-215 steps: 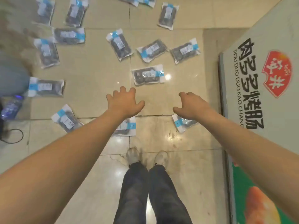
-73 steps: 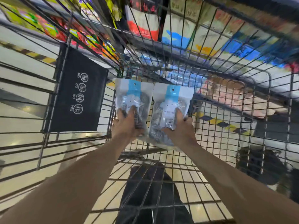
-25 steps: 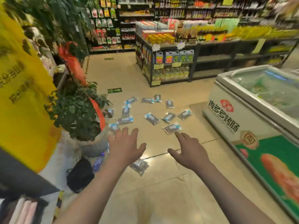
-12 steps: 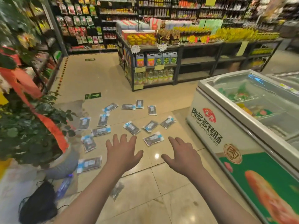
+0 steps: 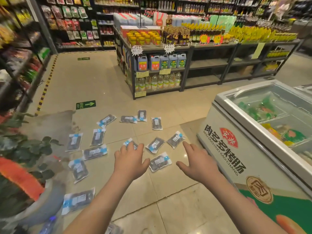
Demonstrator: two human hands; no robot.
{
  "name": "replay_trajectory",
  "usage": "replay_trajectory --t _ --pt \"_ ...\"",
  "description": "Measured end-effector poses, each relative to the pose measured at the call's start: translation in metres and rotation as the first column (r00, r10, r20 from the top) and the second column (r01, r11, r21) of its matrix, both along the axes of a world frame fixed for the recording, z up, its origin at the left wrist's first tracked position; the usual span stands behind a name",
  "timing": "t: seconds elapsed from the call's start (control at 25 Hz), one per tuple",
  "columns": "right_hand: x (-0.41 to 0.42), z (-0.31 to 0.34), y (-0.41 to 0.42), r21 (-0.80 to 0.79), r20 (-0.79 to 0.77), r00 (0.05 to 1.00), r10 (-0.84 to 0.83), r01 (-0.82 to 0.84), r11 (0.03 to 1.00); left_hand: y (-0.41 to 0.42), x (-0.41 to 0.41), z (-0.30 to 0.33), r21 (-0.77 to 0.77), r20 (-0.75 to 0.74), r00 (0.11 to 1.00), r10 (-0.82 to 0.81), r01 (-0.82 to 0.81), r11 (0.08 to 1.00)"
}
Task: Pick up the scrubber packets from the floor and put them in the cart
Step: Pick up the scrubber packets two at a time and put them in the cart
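Left hand: my left hand [image 5: 130, 162] is held out in front of me above the floor, fingers straight and spread, holding nothing.
Right hand: my right hand [image 5: 197, 162] is out beside it, also released, fingers loose and slightly parted, thumb out toward the left hand.
Gap between hands: one scrubber packet [image 5: 160, 161] lies on the floor [image 5: 168, 191] in view between the two hands; I see no contact with it.
Packets, near group: a packet with a blue band [image 5: 130, 143] is partly hidden behind my left fingertips; two more [image 5: 155, 144] and [image 5: 175, 139] lie just beyond it, toward the freezer.
Packets, far group: four lie farther out in a loose row [image 5: 106, 120], [image 5: 128, 119], [image 5: 141, 115], [image 5: 156, 123].
Packets, left side: several more sit flat to my left [image 5: 74, 141], [image 5: 98, 136], [image 5: 94, 152], [image 5: 78, 169], and one close to my left forearm [image 5: 78, 200].
Packet look: clear bags with dark contents, white label, blue strip at one end; all lying flat, none stacked that I can see.
Cart: not in view.
Freezer: a white chest freezer [image 5: 224, 149] with a glass lid stands at my right, near the right hand.
Plant: a potted plant [image 5: 25, 157] with an orange ribbon sits at the left edge, blurred.
Shelves: a dark shelf unit [image 5: 160, 73] with jugs and bottles stands beyond the packets.
Floor sign: a green arrow sticker [image 5: 85, 104] is on the tiles past the packets.
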State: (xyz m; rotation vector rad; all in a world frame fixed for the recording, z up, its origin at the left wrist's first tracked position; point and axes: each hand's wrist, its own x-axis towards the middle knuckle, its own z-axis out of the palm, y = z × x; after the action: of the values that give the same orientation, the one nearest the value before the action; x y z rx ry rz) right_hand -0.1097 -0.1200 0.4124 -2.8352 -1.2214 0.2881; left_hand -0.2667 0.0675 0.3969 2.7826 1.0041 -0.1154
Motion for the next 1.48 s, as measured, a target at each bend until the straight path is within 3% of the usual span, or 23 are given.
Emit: replay_trajectory --t 0.32,0.68,0.84,1.0,1.28,1.48 --pt "0.109 -0.011 0.131 -0.022 -0.031 1.0 -0.006 0.005 1.0 0.134 0.106 -0.01 -0.054 -0.039 0.999 0.003 -0.005 0.999" --pt "0.246 -0.114 0.286 -0.148 -0.226 0.968 -0.107 0.075 0.986 0.294 0.244 -0.091 -0.14 -0.196 0.981 0.015 -0.043 0.989" --pt "0.307 -0.17 0.355 -0.23 -0.258 0.953 -0.161 0.101 0.968 0.367 0.294 -0.155 -0.198 -0.285 0.959 0.004 -0.063 0.978" --pt "0.345 -0.293 0.406 -0.35 -0.353 0.912 -0.21 0.079 0.934 0.426 0.339 -0.287 -0.267 -0.421 0.906 -0.04 -0.081 0.96" --pt "0.357 -0.639 0.467 -0.45 -0.515 0.755 -0.405 0.164 0.878 0.483 0.41 -0.637 -0.334 -0.508 0.844 -0.172 -0.009 0.943" --pt "0.36 -0.856 0.454 -0.606 -0.413 0.636 -0.651 0.341 0.718 0.488 0.421 -0.851 -0.364 -0.537 0.828 -0.163 -0.053 0.93"
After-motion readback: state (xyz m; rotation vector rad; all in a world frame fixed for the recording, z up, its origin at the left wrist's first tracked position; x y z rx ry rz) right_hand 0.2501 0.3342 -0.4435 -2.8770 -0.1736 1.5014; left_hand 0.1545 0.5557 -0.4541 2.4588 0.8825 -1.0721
